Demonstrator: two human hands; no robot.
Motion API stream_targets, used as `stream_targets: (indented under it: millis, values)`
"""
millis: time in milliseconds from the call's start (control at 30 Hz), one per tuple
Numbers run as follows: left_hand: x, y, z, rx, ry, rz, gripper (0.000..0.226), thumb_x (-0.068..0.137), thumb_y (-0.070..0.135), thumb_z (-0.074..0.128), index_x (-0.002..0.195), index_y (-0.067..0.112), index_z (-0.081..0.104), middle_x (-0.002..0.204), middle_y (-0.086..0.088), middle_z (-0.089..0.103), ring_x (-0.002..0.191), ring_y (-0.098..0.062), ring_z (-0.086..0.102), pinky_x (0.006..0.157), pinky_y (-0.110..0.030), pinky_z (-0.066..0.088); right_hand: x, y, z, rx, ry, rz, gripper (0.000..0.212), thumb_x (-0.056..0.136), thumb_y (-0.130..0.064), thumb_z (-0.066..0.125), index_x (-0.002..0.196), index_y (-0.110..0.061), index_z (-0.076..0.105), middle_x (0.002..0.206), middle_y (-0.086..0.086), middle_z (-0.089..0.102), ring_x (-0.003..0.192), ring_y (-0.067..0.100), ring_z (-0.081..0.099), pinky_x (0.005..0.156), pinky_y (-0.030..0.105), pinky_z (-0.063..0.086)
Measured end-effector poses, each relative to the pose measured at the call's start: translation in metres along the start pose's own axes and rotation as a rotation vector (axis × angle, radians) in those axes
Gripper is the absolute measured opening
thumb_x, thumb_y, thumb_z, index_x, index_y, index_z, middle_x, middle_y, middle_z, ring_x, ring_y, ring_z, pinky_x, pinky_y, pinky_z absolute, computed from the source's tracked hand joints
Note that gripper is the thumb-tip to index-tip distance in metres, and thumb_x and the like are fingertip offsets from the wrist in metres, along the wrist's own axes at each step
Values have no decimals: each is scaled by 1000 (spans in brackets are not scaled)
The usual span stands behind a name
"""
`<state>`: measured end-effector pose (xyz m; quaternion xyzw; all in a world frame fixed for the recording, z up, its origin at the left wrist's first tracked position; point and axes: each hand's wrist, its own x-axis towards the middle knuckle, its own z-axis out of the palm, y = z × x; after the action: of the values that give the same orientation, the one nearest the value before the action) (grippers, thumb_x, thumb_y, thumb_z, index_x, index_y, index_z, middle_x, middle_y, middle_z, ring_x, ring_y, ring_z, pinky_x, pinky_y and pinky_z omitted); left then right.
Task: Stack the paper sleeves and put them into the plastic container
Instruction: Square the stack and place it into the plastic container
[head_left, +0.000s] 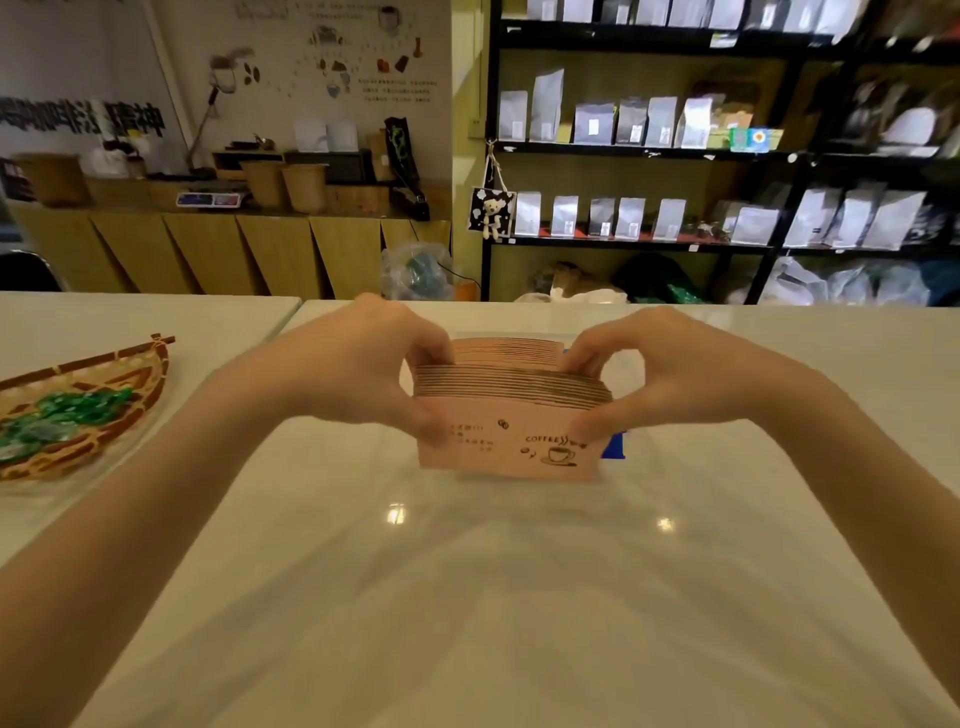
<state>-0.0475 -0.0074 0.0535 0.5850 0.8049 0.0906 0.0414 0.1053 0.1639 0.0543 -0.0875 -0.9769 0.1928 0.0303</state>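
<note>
Two bare hands pinch a thick stack of sleeves (511, 410) on edge above the white desk (519, 597), the left hand (363, 364) and right hand (670, 369) clamped on opposite ends, apparently to square the edges. The container (615, 447) shows only as clear plastic and blue trim just behind. A basket (130, 384) sits far left.

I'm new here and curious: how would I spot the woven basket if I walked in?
Start at the long white table and look to its left edge, away from the two hands gripping the pink sleeves. The woven basket lies there, shallow and brown, the only thing holding green-wrapped candies.
</note>
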Motion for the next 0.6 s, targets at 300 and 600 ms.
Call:
stream_targets:
  millis: [300,600]
  values:
    - [64,-27,-1,127,260,-50,46,64,36,74,104,19,59,121,-1,53,117,-18,37,101,-38,31,49,27,-12,-32,276,26,43,69,-34,72,109,-22,60,88,-14,55,80,-1,49,66,6,29]
    - [92,-46,29,129,44,-130,52,60,42,76,106,21,62,146,0,29,136,-22,6,111,-48,10,80,56,16,-51,79,123,48,69,-38,72,111,-20,61,111,-3,60,98,13,52,74,16,40]
